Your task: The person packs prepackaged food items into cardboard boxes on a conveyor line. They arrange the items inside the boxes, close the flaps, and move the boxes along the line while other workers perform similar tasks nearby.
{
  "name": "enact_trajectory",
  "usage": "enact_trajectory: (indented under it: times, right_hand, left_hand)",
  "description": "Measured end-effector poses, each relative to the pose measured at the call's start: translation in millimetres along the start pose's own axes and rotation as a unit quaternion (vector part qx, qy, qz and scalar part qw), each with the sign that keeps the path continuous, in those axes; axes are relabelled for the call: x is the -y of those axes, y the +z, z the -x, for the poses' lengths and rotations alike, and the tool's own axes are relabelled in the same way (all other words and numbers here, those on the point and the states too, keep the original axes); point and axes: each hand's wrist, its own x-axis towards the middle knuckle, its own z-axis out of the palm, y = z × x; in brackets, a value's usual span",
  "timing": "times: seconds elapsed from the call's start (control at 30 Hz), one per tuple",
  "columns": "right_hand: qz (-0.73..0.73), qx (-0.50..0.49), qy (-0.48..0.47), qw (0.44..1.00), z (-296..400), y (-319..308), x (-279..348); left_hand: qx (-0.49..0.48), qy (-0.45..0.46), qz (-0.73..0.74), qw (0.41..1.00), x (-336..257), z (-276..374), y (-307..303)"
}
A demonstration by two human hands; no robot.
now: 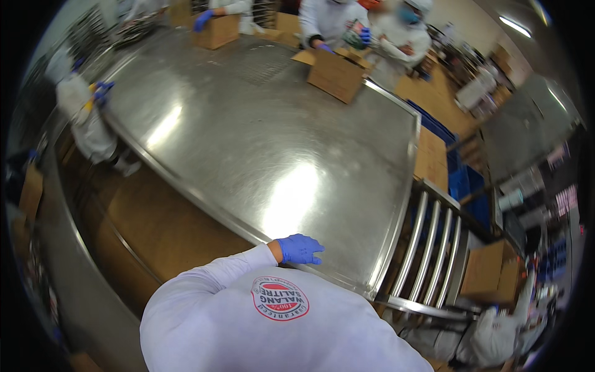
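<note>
My left hand (300, 249), in a blue glove, rests at the near edge of a large stainless steel table (223, 125). Its fingers point right and are somewhat apart, with nothing seen in them. The white sleeve (241, 263) of that arm crosses in front of my printed white shirt (260, 339). My right hand is out of view. Before me the shiny metal tabletop stretches away, with bright light reflections on it.
An open cardboard box (337, 76) stands at the far edge, a co-worker's gloved hands by it. Another carton (218, 31) is farther left under a gloved hand. A roller conveyor (425, 253) adjoins the right side. One person (86, 107) stands at the left edge.
</note>
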Motion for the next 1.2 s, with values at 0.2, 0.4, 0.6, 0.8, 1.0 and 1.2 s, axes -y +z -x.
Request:
enact_trajectory:
  times: [0.2, 0.4, 0.6, 0.8, 1.0, 1.2]
  right_hand:
    - [0.056, -0.007, -0.126, 0.990, -55.4, 19.0, 1.0]
    - [0.112, -0.042, -0.200, 0.972, -78.6, 75.5, -2.2]
    - [0.171, -0.110, -0.277, 0.939, -81.7, 115.3, -28.1]
    - [0.263, -0.048, -0.296, 0.917, -68.2, 141.6, -20.2]
    - [0.368, -0.002, -0.333, 0.868, -56.9, 171.3, -22.3]
    - [0.379, 0.019, -0.335, 0.862, 4.9, 108.5, 43.7]
  left_hand:
    - [-0.100, -0.134, -0.009, 0.986, 12.0, 51.5, 29.4]
    - [-0.116, -0.209, 0.028, 0.971, -1.6, 120.1, 91.7]
    - [-0.101, -0.194, 0.067, 0.973, -39.1, 154.1, 116.6]
    - [-0.164, -0.226, 0.093, 0.956, -59.6, 206.5, 168.2]
    - [-0.210, -0.305, 0.133, 0.919, -46.5, 252.5, 234.6]
    - [-0.233, -0.362, 0.169, 0.887, -50.5, 283.7, 281.0]
